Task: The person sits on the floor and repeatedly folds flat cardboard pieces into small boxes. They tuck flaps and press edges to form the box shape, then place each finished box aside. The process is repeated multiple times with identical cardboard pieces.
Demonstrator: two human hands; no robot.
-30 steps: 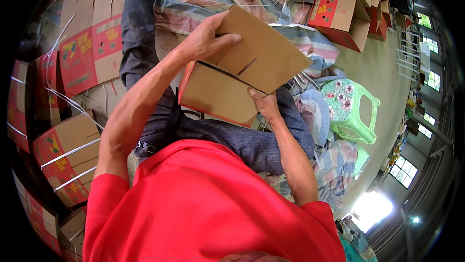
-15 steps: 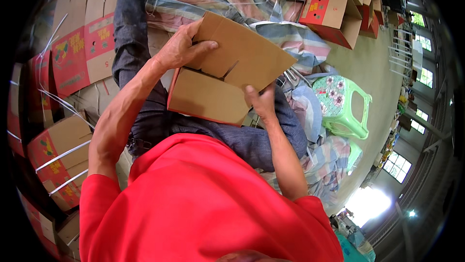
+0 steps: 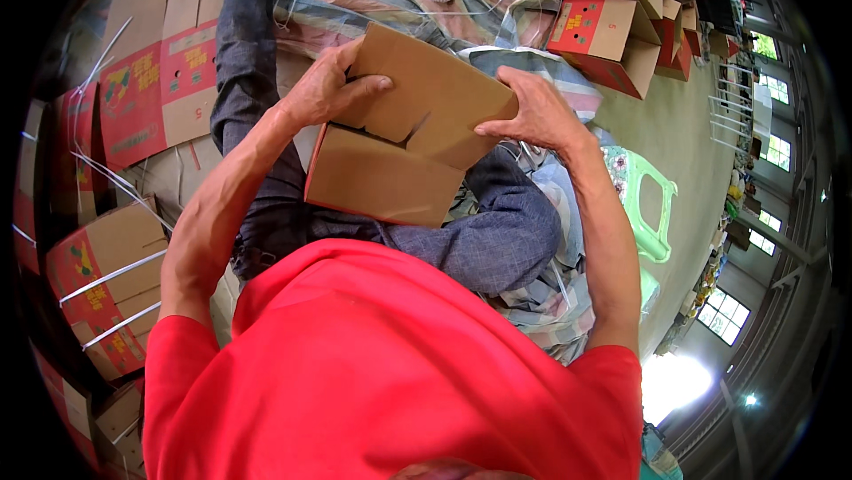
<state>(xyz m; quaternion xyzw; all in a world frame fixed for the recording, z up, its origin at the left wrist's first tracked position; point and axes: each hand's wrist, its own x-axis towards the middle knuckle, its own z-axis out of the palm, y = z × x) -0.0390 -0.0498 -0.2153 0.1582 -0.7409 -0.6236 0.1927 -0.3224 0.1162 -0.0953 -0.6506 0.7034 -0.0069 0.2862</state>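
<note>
While opposite edges of its flap (image 3: 448, 94) are clamped by the left hand (image 3: 327, 88) and the right hand (image 3: 540, 107), the cardboard box (image 3: 382, 177) is held over the jeans (image 3: 506, 245), just beyond the red shirt (image 3: 390, 356).

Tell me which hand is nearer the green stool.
Right. The right hand grips the right side of the cardboard flap, up and left of the green stool in the picture. The left hand holds the flap's left side, farther off to the stool's left.

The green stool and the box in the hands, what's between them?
From the box to the stool, the head view shows a bent knee in dark jeans, bluish cloth and the right forearm.
</note>
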